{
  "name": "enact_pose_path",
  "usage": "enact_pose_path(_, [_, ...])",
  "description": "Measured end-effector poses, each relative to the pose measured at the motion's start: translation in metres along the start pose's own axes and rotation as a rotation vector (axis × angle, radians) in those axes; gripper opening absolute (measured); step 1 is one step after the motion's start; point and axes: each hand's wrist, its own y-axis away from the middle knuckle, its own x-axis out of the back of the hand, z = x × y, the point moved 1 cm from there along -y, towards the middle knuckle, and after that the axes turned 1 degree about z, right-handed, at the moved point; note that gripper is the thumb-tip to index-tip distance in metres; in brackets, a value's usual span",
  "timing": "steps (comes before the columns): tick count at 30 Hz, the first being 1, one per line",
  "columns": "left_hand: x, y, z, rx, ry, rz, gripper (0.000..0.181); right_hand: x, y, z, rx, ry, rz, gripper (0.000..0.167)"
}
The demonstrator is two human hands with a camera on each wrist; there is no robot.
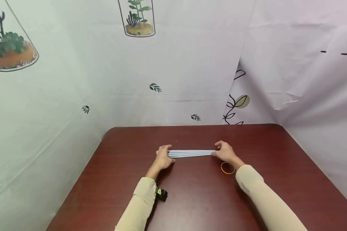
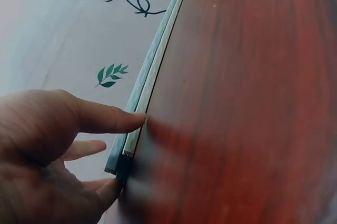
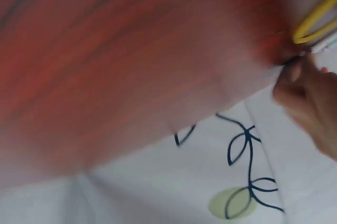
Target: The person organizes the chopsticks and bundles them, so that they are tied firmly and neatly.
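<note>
Sticks (image 1: 191, 153), at head-frame lower centre, are pinched at left end by left hand (image 1: 163, 158), at right end by right hand (image 1: 225, 152); probably light, stiff, slippery, so both ends should be held evenly.

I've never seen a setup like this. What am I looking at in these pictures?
There's no machine here, just a person's bare left hand and right hand, with cream sleeves. The wide picture comes from a camera worn on the head; the two close ones come from cameras on each wrist, the right one rather blurred. The hands hold a bundle of thin, pale, straight sticks, one hand at each end, over a glossy red-brown table. A thin yellow ring appears to lie there, beside the right wrist. Behind is pale cloth printed with plants.
</note>
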Motion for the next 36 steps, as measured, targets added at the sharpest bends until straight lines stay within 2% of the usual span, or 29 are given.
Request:
enact_pose_path(3, [-0.002, 0.0, -0.001, -0.05, -0.033, 0.0, 0.057, -0.002, 0.004, 0.009, 0.109, 0.061, 0.008, 0.049])
enact_pose_path(7, [-0.001, -0.002, -0.005, -0.063, -0.081, -0.015, 0.049, 0.0, 0.002, 0.018, 0.22, 0.058, -0.001, 0.041])
enact_pose_path(12, [0.002, -0.004, -0.009, -0.101, -0.106, -0.085, 0.043, 0.003, -0.003, 0.026, 0.318, 0.06, -0.038, 0.028])
enact_pose_path(16, [0.001, -0.005, -0.01, -0.168, -0.135, -0.143, 0.036, 0.004, -0.005, 0.029, 0.345, 0.087, -0.079, 0.02])
enact_pose_path(18, [0.0, -0.005, -0.01, -0.178, -0.137, -0.162, 0.032, 0.004, -0.006, 0.03, 0.349, 0.095, -0.091, 0.017])
enact_pose_path(24, [0.0, -0.005, -0.006, -0.172, -0.092, -0.181, 0.021, 0.007, -0.004, 0.03, 0.359, 0.089, -0.079, 0.013])
enact_pose_path(28, [0.001, -0.006, -0.005, -0.157, -0.101, -0.187, 0.023, 0.007, -0.004, 0.03, 0.437, 0.075, -0.059, 0.016])
enact_pose_path(32, [0.001, -0.006, -0.004, -0.151, -0.122, -0.218, 0.026, 0.006, -0.004, 0.032, 0.499, 0.062, -0.063, 0.016])
enact_pose_path(36, [0.001, -0.005, -0.005, -0.171, -0.141, -0.254, 0.027, 0.003, -0.003, 0.034, 0.466, 0.075, -0.09, 0.012])
